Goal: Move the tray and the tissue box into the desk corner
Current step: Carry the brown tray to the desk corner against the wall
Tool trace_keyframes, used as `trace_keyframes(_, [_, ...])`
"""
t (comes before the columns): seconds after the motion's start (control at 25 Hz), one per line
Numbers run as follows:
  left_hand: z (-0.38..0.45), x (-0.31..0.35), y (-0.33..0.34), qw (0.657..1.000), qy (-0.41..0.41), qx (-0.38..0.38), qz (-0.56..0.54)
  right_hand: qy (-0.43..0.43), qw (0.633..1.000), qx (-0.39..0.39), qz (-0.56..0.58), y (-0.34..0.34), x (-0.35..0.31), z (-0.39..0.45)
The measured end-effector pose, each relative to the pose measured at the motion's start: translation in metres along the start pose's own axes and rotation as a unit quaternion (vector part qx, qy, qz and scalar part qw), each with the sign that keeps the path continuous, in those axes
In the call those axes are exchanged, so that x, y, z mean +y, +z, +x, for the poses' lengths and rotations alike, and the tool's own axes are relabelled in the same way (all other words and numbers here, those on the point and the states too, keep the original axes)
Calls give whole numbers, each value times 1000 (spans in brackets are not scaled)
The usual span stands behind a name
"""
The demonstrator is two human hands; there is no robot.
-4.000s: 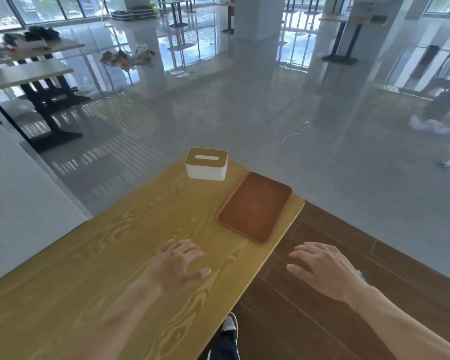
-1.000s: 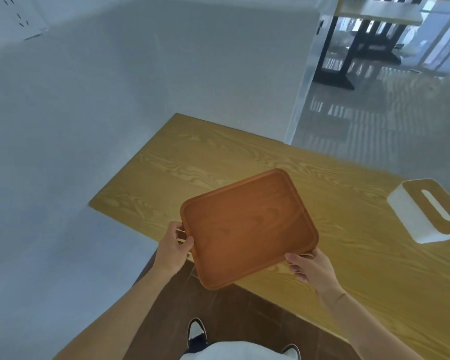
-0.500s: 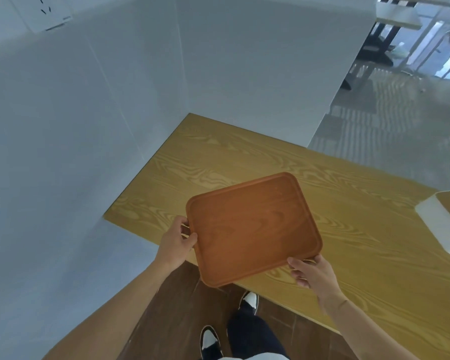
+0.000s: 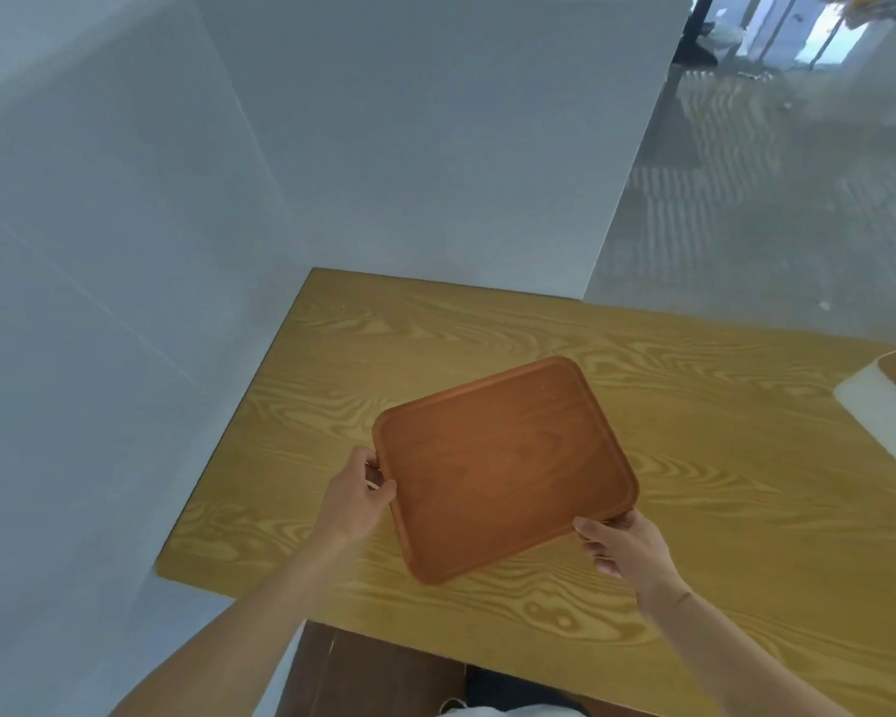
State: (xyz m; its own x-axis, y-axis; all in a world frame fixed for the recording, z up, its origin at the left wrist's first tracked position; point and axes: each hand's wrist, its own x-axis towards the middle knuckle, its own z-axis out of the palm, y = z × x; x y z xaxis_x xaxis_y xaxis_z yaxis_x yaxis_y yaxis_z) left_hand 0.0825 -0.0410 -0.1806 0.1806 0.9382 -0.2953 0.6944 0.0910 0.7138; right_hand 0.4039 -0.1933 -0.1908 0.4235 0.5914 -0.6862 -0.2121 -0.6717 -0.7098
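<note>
White partition walls (image 4: 384, 147) meet in a corner behind a light wood-grain counter (image 4: 487, 333), whose far left end sits against them, while a glossy grey floor (image 4: 772, 209) stretches away beyond the counter's right side and a strip of dark brown flooring (image 4: 378, 680) shows beneath its near edge. Above the middle of the counter, a person holds a reddish-brown rectangular tray (image 4: 503, 468) with rounded corners and a shallow raised rim, turned at an angle to the counter's edges and short of the corner, with bare wood between it and the walls; whether its underside touches the surface cannot be told from this view. The left hand (image 4: 358, 496) has its grip clamped on the tray's left edge, thumb on top of the rim and fingers curled beneath. The right hand (image 4: 624, 548) has its grip closed on the tray's near right corner, fingers tucked under the rim. Both bare forearms reach in from the bottom of the frame. At the far right, well apart from the tray, a white tissue box (image 4: 885, 411) with a tan wooden lid rests on the counter, cut off by the frame's edge.
</note>
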Motion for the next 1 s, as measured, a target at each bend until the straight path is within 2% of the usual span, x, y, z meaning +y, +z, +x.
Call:
trace_keyframes(0.44, [142,41,11,985,15,-82,151,70,996,47,11,22,-21,71])
trace_keyframes(0.68, [202,47,17,976,26,-114,183,130,987,87,27,54,-25,89])
trace_keyframes(1.0, [246,36,20,970,48,-144,191,171,976,131,-33,81,-38,96])
